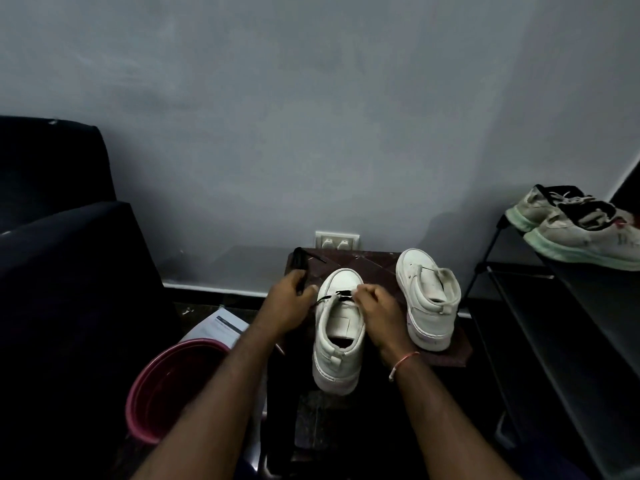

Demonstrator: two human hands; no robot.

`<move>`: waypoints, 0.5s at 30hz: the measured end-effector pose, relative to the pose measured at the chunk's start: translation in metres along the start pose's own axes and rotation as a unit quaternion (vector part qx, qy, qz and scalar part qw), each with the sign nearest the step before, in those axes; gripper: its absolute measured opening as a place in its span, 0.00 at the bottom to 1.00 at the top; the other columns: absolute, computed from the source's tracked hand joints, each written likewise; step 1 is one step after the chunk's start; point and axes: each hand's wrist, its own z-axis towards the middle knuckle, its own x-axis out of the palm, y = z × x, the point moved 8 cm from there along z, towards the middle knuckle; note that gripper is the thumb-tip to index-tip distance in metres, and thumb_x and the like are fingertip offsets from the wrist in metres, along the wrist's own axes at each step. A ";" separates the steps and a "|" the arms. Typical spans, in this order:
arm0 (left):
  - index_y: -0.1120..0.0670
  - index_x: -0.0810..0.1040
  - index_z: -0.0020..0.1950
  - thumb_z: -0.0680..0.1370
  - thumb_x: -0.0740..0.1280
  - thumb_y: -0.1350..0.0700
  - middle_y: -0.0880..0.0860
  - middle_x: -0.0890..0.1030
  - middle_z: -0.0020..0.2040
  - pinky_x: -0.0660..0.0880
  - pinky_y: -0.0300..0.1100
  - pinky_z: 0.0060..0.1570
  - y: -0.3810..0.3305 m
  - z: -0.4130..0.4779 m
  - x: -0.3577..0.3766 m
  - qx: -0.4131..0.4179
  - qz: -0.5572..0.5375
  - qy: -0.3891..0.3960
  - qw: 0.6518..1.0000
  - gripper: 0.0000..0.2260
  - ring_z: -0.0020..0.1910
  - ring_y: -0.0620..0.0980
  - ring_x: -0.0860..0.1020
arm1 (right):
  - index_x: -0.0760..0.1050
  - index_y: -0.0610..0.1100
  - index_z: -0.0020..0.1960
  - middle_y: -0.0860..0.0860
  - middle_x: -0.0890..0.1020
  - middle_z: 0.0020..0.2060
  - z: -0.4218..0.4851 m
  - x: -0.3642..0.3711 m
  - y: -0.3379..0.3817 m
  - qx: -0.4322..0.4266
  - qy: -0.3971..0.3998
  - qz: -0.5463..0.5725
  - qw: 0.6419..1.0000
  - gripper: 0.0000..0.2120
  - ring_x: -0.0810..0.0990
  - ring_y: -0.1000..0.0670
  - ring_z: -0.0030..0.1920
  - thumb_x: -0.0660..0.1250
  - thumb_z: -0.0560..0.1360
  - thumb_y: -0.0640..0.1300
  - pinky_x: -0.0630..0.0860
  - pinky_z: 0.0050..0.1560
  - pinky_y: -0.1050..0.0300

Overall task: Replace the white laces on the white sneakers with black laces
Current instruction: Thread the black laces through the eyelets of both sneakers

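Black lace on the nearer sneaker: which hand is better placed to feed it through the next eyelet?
Probably the right hand: it pinches the black lace right at the front eyelets of the nearer sneaker. The left hand sits beside the shoe, gripping the loose slack.

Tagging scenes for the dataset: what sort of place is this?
Probably a home, perhaps an entryway or living room corner: a shoe rack holding worn sneakers, a dark sofa, and a wall socket low on the painted wall.
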 end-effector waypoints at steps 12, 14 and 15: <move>0.58 0.78 0.44 0.78 0.68 0.51 0.54 0.79 0.40 0.63 0.40 0.35 -0.028 -0.006 0.032 0.017 0.103 0.056 0.993 0.10 0.39 0.49 0.74 | 0.81 0.44 0.35 0.49 0.85 0.36 0.010 -0.010 -0.001 -0.028 0.030 -0.152 0.987 0.10 0.84 0.49 0.41 0.75 0.70 0.49 0.80 0.49 0.47; 0.58 0.78 0.46 0.78 0.67 0.50 0.56 0.80 0.44 0.63 0.40 0.38 -0.031 -0.008 0.031 0.025 0.138 0.049 0.989 0.11 0.45 0.53 0.77 | 0.80 0.43 0.34 0.48 0.84 0.33 0.011 -0.009 0.006 -0.040 0.040 -0.193 0.979 0.11 0.84 0.46 0.40 0.75 0.69 0.49 0.80 0.47 0.46; 0.60 0.78 0.48 0.78 0.67 0.50 0.57 0.81 0.47 0.65 0.41 0.40 -0.034 -0.009 0.030 0.037 0.147 0.044 0.988 0.12 0.48 0.55 0.78 | 0.79 0.43 0.34 0.49 0.84 0.33 0.012 -0.007 0.010 -0.044 0.048 -0.213 0.975 0.11 0.83 0.46 0.40 0.74 0.70 0.49 0.80 0.47 0.47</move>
